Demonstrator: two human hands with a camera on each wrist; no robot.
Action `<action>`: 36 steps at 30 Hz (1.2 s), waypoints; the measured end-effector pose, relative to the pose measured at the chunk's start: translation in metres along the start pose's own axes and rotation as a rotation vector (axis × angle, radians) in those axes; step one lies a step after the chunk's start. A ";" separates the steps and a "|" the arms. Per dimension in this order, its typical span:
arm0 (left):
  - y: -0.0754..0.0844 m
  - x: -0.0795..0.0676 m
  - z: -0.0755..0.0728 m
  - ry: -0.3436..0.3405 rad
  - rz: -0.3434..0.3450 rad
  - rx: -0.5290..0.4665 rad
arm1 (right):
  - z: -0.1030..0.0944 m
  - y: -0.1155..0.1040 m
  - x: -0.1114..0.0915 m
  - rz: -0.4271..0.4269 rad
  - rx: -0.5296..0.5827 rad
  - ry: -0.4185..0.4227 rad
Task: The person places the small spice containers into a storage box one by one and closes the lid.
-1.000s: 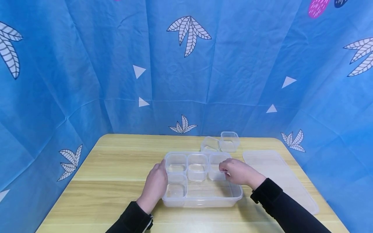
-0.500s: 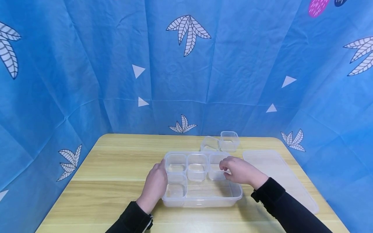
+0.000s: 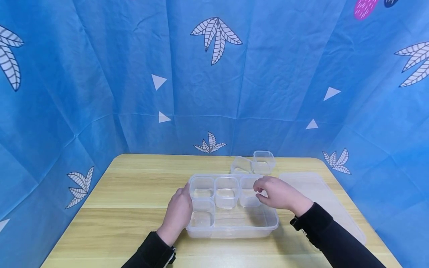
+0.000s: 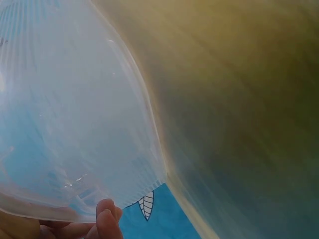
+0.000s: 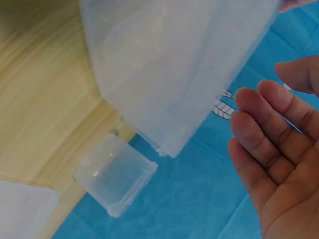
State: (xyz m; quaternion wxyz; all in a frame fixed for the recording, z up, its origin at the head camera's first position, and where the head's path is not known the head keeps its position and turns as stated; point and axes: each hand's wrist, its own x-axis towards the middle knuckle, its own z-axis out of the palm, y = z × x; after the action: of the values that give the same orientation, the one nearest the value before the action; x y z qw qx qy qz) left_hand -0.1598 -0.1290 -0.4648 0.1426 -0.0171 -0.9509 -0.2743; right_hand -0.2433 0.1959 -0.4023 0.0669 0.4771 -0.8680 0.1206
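A large clear plastic storage box (image 3: 231, 233) sits in the middle of the table. Inside it, three small clear boxes line the back: a left one (image 3: 202, 182), a middle one (image 3: 226, 203) and a right one (image 3: 247, 201). Another small box (image 3: 202, 220) fills the front left corner. My left hand (image 3: 179, 209) grips the large box's left side; the left wrist view has its fingertips (image 4: 106, 219) at the rim. Over the back right small box hovers my right hand (image 3: 278, 193), fingers loosely bent and holding nothing, as its bare palm (image 5: 294, 199) confirms in the right wrist view.
Behind the large box, two loose small boxes stand side by side, one at the left (image 3: 241, 164) and one at the right (image 3: 263, 163). A flat translucent lid (image 3: 325, 204) lies on the table's right side. A blue patterned curtain (image 3: 134, 74) surrounds the wooden table (image 3: 134, 208).
My right hand has let go of the back right small box, its fingers spreading as it lifts slightly up and to the right. The left hand stays in place.
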 end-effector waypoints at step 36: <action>0.001 0.001 0.001 0.002 -0.013 -0.015 | -0.044 0.046 0.032 0.189 0.033 0.016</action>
State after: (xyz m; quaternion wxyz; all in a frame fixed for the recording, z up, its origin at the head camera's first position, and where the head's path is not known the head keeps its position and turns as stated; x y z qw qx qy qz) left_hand -0.1609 -0.1275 -0.4649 0.1414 -0.0119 -0.9487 -0.2824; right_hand -0.2991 0.2057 -0.3594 0.0543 0.3932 -0.9064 0.1444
